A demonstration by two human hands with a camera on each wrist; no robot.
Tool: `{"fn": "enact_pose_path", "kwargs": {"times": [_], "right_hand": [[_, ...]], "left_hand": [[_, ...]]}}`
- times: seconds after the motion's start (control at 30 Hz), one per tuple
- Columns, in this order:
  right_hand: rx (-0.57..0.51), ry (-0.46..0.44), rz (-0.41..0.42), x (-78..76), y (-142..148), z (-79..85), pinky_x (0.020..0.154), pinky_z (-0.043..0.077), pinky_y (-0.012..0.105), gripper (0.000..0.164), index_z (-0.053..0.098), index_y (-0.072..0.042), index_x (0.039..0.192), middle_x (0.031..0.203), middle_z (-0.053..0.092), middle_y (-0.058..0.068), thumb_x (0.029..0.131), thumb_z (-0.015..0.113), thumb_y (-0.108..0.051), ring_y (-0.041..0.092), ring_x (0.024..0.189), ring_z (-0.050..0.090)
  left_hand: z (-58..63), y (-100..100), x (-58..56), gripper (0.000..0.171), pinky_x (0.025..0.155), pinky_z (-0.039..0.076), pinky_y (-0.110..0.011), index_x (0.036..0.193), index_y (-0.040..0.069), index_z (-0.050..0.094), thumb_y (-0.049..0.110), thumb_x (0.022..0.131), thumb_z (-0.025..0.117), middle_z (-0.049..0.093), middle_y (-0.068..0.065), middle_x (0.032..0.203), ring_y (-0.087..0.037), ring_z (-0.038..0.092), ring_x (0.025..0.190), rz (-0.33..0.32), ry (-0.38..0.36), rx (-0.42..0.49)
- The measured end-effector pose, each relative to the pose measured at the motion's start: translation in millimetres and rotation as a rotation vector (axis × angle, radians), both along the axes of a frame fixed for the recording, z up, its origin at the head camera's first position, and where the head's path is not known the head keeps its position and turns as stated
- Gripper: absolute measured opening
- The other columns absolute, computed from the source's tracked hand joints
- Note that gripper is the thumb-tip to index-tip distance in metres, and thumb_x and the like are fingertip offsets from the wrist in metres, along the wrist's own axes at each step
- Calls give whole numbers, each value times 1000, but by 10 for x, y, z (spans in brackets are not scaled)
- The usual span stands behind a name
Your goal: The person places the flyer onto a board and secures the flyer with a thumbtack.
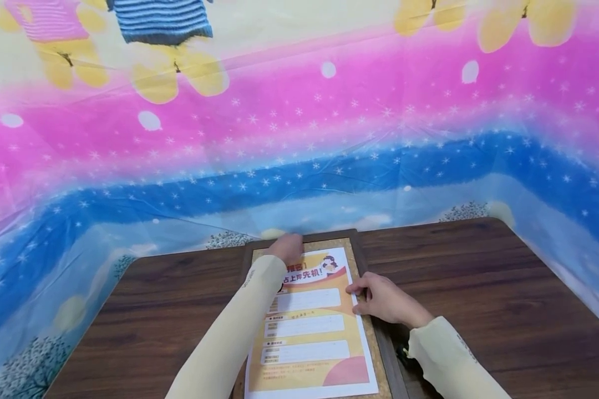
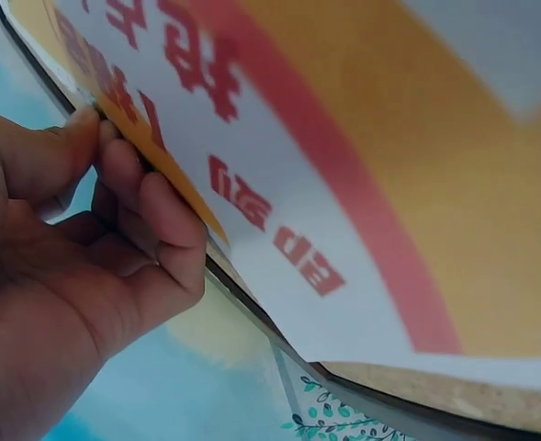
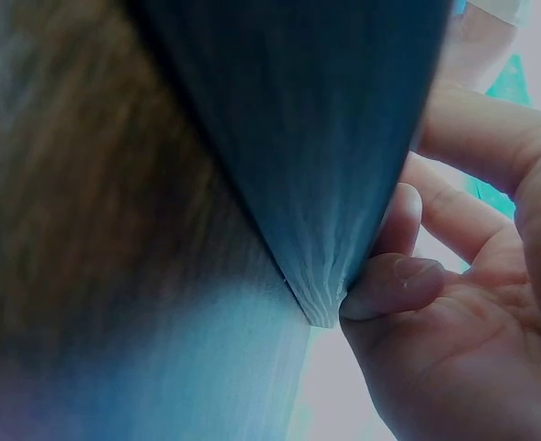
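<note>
A printed poster in yellow, white and red lies on a cork board with a dark frame. At the board's far end my left hand is over the poster's top edge. In the left wrist view, the thumb and index fingertips of that hand pinch together at this edge. A small thing shows between them, too hidden to name. My right hand rests on the board's right side, with fingertips touching the poster's right edge. The right wrist view shows that hand close against the frame's dark side.
The board lies on a dark wooden table that extends to both sides. A pink and blue printed cloth hangs behind and around the table. Near the right cuff, something small and dark shows beside the frame.
</note>
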State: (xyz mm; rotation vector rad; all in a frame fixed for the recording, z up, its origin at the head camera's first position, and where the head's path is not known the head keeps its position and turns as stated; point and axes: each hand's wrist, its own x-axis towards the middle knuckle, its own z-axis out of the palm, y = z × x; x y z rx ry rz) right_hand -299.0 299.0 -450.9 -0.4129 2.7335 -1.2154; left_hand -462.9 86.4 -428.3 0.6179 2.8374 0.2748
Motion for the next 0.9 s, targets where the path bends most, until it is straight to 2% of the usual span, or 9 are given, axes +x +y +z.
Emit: {"fn": "enact_pose_path", "kwargs": {"times": [0.3, 0.43, 0.57, 0.67, 0.77, 0.9], "right_hand": [[11, 5, 2, -22, -9, -24, 64, 43, 31, 33, 65, -10, 113, 93, 52, 1, 81, 75, -11, 18, 74, 44], [12, -3, 9, -29, -34, -32, 65, 43, 31, 33, 66, -10, 113, 93, 52, 0, 81, 75, -10, 18, 74, 45], [26, 0, 24, -43, -80, -24, 65, 43, 32, 33, 66, -12, 113, 94, 53, 0, 81, 75, -12, 18, 74, 45], [36, 5, 46, -43, -79, -16, 64, 43, 31, 34, 65, -11, 115, 95, 53, 1, 82, 74, -14, 18, 74, 45], [45, -6, 78, -41, -56, 4, 63, 42, 31, 35, 63, -9, 117, 97, 52, 2, 84, 73, -14, 19, 74, 45], [92, -17, 118, -85, -57, 33, 63, 40, 32, 33, 62, -7, 114, 93, 50, 3, 83, 73, -11, 20, 75, 44]], "left_hand": [[-38, 7, 106, 23, 80, 49, -37, 118, 6, 59, 13, 96, 54, 62, -7, 102, -22, 60, 92, 66, 54, 45], [-59, -35, 155, 35, 82, 49, -39, 129, 7, 52, 13, 95, 56, 61, -7, 107, -24, 60, 97, 102, 27, 70], [-4, -135, 221, 47, 84, 48, -41, 140, 7, 41, 14, 95, 55, 61, -9, 113, -24, 60, 101, 112, -10, 66], [64, -211, 282, 45, 86, 47, -40, 139, 7, 42, 15, 96, 53, 59, -10, 117, -24, 58, 105, 88, -25, 31], [113, -283, 342, 39, 86, 46, -38, 135, 8, 45, 17, 98, 50, 57, -9, 116, -21, 56, 105, 36, -32, 11], [133, -378, 433, 37, 84, 46, -36, 134, 10, 44, 15, 98, 50, 57, -6, 113, -18, 56, 102, -37, -61, 62]]}}
